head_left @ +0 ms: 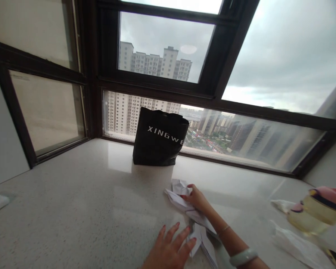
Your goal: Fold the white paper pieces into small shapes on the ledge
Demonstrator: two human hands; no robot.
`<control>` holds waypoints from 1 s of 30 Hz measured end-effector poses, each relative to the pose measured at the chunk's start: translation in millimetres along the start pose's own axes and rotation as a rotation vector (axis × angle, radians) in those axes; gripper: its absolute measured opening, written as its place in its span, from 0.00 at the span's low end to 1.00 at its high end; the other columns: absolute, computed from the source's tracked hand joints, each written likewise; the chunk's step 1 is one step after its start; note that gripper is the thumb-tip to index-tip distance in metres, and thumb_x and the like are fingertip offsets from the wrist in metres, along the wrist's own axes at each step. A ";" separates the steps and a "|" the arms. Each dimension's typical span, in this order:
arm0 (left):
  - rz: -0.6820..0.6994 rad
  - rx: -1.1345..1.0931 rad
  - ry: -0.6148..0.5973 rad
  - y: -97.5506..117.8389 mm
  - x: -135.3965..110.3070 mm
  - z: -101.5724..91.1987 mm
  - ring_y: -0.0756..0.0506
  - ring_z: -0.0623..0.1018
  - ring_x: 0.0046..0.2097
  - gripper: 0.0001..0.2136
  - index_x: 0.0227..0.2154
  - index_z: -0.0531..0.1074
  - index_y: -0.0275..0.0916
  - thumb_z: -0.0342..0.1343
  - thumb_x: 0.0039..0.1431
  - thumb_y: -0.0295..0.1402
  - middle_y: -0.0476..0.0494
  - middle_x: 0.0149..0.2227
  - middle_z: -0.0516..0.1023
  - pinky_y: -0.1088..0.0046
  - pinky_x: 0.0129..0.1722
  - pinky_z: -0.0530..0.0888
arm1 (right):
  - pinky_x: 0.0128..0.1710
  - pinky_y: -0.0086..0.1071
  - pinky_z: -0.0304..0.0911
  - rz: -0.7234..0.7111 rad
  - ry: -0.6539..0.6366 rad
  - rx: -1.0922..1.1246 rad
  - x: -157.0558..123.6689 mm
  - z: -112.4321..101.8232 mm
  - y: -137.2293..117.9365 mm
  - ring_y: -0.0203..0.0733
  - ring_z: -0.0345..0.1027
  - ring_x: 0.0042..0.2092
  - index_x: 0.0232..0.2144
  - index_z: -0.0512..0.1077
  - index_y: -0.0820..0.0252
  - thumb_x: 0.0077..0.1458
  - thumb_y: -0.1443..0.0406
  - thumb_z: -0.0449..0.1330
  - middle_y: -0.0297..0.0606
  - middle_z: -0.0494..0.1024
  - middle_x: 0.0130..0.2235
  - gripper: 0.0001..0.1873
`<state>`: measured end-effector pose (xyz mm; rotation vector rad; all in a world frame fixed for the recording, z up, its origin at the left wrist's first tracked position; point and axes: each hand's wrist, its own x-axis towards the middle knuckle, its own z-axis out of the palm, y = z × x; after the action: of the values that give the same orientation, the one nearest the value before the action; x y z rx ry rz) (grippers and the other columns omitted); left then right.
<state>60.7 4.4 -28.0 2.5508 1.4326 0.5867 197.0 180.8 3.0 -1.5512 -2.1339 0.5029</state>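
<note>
My right hand (196, 199) reaches forward over the stone sill and pinches a piece of folded, creased white paper (180, 194). A pale bangle and a thin bracelet sit on that wrist. My left hand (170, 248) lies flat near the bottom edge with fingers spread, pressing on more white folded paper (204, 244). The two hands are close together, the right one ahead of the left.
A black bag with white lettering (159, 137) stands at the back of the speckled window sill (72, 201), against the dark-framed window (156, 89). At the right are a yellowish bottle with a pink cap (316, 211) and crumpled white wrapping (299, 246).
</note>
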 end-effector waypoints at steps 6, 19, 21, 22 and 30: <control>-0.239 -0.064 0.068 -9.3 12.4 -19.7 0.37 0.61 0.56 0.25 0.55 0.54 0.37 0.51 0.54 0.33 0.36 0.58 0.56 0.57 0.52 0.61 | 0.24 0.25 0.62 -0.106 -0.140 0.139 -8.4 18.3 -53.0 0.33 0.66 0.24 0.32 0.66 0.62 0.48 0.72 0.50 0.30 0.69 0.23 0.08; -0.481 0.055 0.181 -79.9 -13.1 -79.1 0.38 0.61 0.55 0.23 0.49 0.62 0.39 0.51 0.52 0.44 0.38 0.55 0.62 0.58 0.52 0.60 | 0.16 0.30 0.66 0.157 -0.449 -0.033 -61.6 -38.8 9.9 0.46 0.69 0.35 0.54 0.54 0.58 0.31 0.54 0.66 0.50 0.60 0.49 0.48; -0.454 0.040 0.059 -76.7 3.4 -68.2 0.34 0.57 0.57 0.34 0.53 0.58 0.41 0.55 0.44 0.51 0.38 0.57 0.58 0.54 0.52 0.58 | 0.15 0.27 0.65 0.092 -0.371 0.075 -60.9 -18.3 -10.1 0.42 0.68 0.33 0.51 0.58 0.57 0.34 0.59 0.66 0.45 0.64 0.44 0.39; -0.435 0.040 0.021 -75.4 10.7 -64.1 0.34 0.58 0.57 0.37 0.54 0.57 0.41 0.57 0.41 0.52 0.38 0.57 0.59 0.54 0.52 0.59 | 0.16 0.27 0.65 0.059 -0.334 0.151 -58.9 -9.5 -21.5 0.40 0.67 0.32 0.48 0.60 0.58 0.36 0.59 0.64 0.43 0.64 0.41 0.35; -0.567 0.070 0.080 -88.9 -2.9 -89.4 0.40 0.69 0.47 0.22 0.46 0.66 0.44 0.53 0.48 0.47 0.43 0.44 0.71 0.64 0.45 0.65 | 0.35 0.41 0.68 -0.179 -0.092 0.358 -41.9 -9.4 -37.8 0.43 0.67 0.37 0.44 0.65 0.58 0.48 0.50 0.52 0.44 0.67 0.44 0.24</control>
<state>-47.1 44.3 24.0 2.0260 2.1122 0.5470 183.6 129.8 25.0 -1.1503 -2.0831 0.8528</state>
